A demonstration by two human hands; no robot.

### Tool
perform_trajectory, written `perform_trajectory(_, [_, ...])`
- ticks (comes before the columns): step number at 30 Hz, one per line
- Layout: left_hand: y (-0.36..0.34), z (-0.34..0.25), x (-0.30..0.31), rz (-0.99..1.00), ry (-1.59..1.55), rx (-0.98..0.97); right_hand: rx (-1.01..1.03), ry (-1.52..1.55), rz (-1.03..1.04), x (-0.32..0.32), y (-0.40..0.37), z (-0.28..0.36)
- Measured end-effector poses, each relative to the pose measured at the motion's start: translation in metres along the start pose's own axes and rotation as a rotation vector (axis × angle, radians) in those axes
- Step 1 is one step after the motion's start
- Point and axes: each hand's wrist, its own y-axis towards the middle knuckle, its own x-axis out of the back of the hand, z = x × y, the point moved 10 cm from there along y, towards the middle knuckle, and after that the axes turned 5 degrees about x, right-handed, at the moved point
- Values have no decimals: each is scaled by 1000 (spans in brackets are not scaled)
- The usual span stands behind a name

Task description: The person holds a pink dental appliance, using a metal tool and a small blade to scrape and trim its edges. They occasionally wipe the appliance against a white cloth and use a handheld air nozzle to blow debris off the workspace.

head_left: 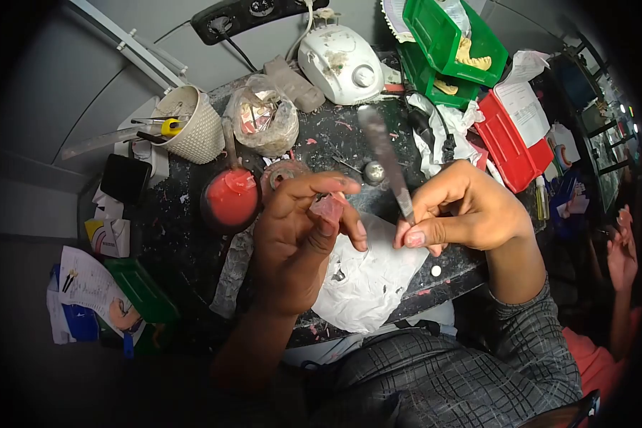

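Observation:
My left hand (296,242) holds a small translucent pink piece (327,208) between thumb and fingers, raised over the bench. To its right, my right hand (464,214) pinches the lower end of a long flat metal blade (386,153), whose rounded tip points up and away. The blade and the pink piece are apart. Beneath both hands lies a crumpled white sheet (367,278) with a few dark bits on it. A round dish of red material (231,194) stands left of my left hand, and a small metal ball-shaped object (374,172) sits beyond the hands.
Along the back of the dark bench (335,132) are a white knobbed device (341,65), a bag of scraps (265,118) and a woven tool cup (192,125). Green bins (453,43) and a red bin (510,143) stand right. Another person's hand (623,250) shows far right.

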Motion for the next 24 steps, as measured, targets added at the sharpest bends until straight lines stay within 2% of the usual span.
perform_trajectory(2, [-3,3,-2,32,-21,36,175,115,-50,2,-2,12])
perform_trajectory(3, [-3,3,-2,29,-24,38,244,67,-108,5,-4,19])
perform_trajectory(4, [-3,3,-4,29,-9,38,238,69,-107,4,-4,19])
perform_trajectory(6, [-4,3,-5,24,3,40,327,-151,-263,15,-7,33])
perform_trajectory(7, [-5,3,-6,23,34,38,432,-189,-324,15,-9,43])
perform_trajectory(8, [-5,2,-7,24,67,36,433,-191,-322,13,-8,42])
perform_trajectory(10, [-7,2,-9,14,111,50,533,-244,-449,18,-17,53])
perform_trajectory(12, [-6,0,-12,10,155,49,539,-322,-456,19,-19,59])
perform_trajectory(14, [-7,0,-13,-24,176,65,679,-431,-437,14,-23,71])
perform_trajectory(18, [-13,3,-10,-34,228,122,757,-577,-368,6,-26,75])
perform_trajectory(24, [-16,-4,-12,-86,380,129,824,-715,-452,-11,-31,83])
